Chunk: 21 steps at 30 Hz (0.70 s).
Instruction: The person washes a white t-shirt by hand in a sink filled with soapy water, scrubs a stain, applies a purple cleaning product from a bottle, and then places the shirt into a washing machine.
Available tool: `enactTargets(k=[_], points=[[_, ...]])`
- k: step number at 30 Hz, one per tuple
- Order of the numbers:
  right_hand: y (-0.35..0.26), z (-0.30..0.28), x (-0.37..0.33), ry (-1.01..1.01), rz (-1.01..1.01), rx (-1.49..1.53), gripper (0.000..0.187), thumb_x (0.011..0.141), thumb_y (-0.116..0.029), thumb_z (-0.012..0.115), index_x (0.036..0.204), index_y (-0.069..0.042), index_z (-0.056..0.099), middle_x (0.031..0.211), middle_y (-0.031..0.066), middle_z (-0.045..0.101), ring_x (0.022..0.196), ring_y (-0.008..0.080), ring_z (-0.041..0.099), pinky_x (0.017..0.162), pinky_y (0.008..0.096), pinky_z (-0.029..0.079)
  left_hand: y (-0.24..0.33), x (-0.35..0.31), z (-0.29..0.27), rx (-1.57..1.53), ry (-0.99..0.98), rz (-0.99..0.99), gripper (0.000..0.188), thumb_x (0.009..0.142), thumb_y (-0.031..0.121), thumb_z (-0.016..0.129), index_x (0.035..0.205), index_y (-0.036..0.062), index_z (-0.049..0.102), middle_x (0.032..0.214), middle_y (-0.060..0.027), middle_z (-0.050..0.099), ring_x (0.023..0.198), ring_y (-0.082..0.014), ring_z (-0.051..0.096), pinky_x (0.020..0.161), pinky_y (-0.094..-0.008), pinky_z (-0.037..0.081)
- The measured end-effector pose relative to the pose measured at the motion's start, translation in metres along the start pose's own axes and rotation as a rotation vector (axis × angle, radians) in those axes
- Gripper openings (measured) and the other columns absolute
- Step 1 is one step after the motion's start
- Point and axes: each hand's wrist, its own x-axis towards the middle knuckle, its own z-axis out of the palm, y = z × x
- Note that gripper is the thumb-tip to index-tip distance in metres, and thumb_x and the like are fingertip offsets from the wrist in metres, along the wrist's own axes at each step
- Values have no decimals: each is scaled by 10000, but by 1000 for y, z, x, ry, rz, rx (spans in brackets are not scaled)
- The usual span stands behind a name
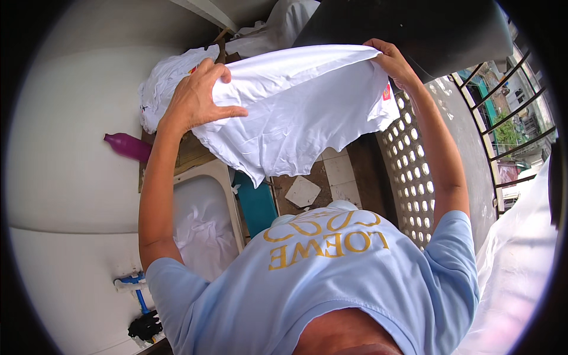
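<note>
A white garment (pixel 296 106) with a small red patch is stretched between my raised hands, its lower edge hanging loose and wavy. On the left, my left hand (pixel 204 94) is at the garment's edge, its fingers curled over the cloth and its thumb sticking out apart from them. Some of the left fingertips are hidden. At the upper right corner, my right hand (pixel 390 59) pinches the fabric. Behind my left hand lies a heap of white clothes (pixel 160 83) with bits of coloured print.
A white tub (pixel 228 177) holding white cloth (pixel 204 236) stands at lower left. Beside the wall lies a purple bottle (pixel 127 147). A black tank-like shape (pixel 408 29) looms at the top. A perforated light panel (pixel 408 171) and window bars (pixel 503 112) line the right.
</note>
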Motion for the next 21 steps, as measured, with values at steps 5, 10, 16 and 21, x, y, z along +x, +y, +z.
enactTargets(k=[5,10,16,21], points=[[9,-7,10,-54,-60,46,130,837,-109,605,949,-64,654,826,25,658,704,85,621,708,259,525,1,-6,0,248,76,57,311,726,173,769,975,117,590,986,-89,496,753,-297,611,679,-406,492],[5,1,20,-60,-113,-25,143,817,-112,650,953,-69,656,832,24,664,704,87,623,732,258,524,-25,-12,2,-149,209,78,138,857,111,671,937,9,624,804,-55,514,734,-166,538,660,-283,443],[9,1,30,-93,-103,-15,169,822,-176,668,968,-92,662,833,21,667,702,96,635,749,275,532,-55,-9,2,-628,216,-257,265,986,280,518,874,47,573,804,42,462,719,-61,407,658,-206,357],[12,5,39,-177,-152,-92,163,811,-143,670,966,-92,667,861,18,673,749,86,617,803,259,503,-56,-11,17,-968,271,-382,287,996,343,485,908,86,575,841,55,486,773,-50,424,720,-213,382]])
